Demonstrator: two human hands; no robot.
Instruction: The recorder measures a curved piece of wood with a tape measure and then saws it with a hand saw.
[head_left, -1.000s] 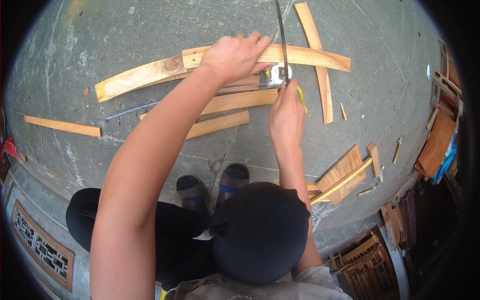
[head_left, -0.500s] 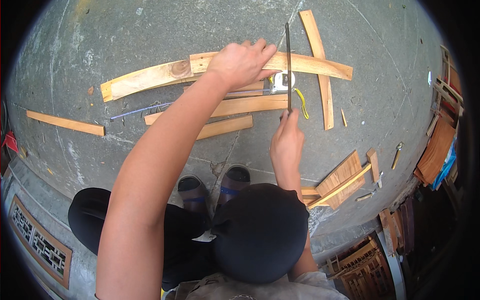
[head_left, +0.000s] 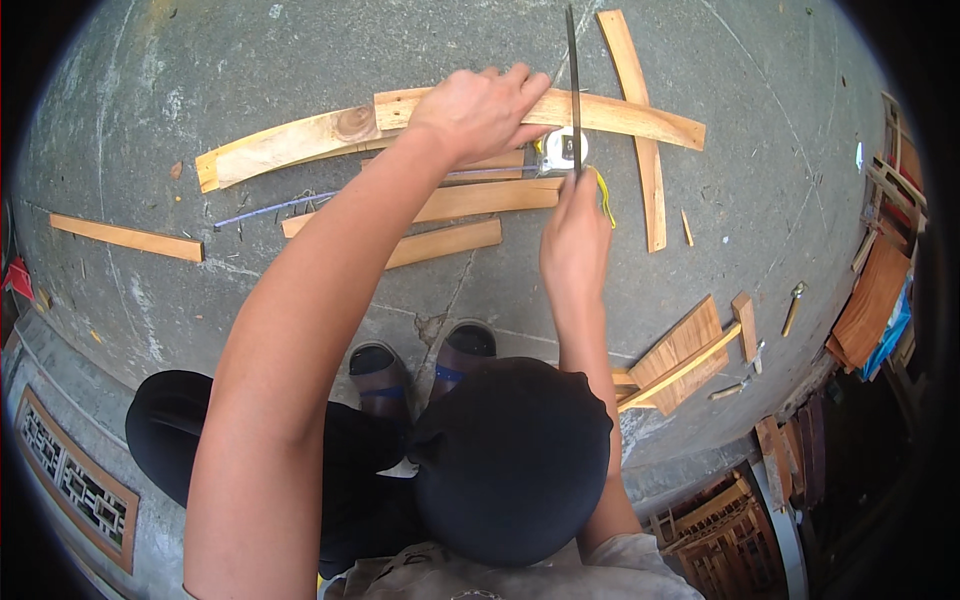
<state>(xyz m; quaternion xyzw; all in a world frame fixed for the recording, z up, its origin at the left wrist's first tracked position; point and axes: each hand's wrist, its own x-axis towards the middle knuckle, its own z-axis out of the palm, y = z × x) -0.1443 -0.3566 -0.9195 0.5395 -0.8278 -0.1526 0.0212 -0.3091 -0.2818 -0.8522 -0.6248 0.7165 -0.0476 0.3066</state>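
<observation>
My left hand grips a curved light wooden slat from above, with its fingers round the far edge. My right hand is closed round the near end of a hand saw, whose long, dark blade appears nearly edge-on. The blade crosses the slat just right of my left hand. Under the slat's left end lies a second curved slat, and its right part rests over a crosswise slat. Near the blade sits a tape measure with its tape out to the left.
More wooden strips lie in front of my feet, and another strip is at the left. A hammer and wooden offcuts lie at the right. Stacked boards stand along the right side.
My right hand has pushed the saw away from me, so more of the blade extends past the slat. My left hand still holds the slat.
</observation>
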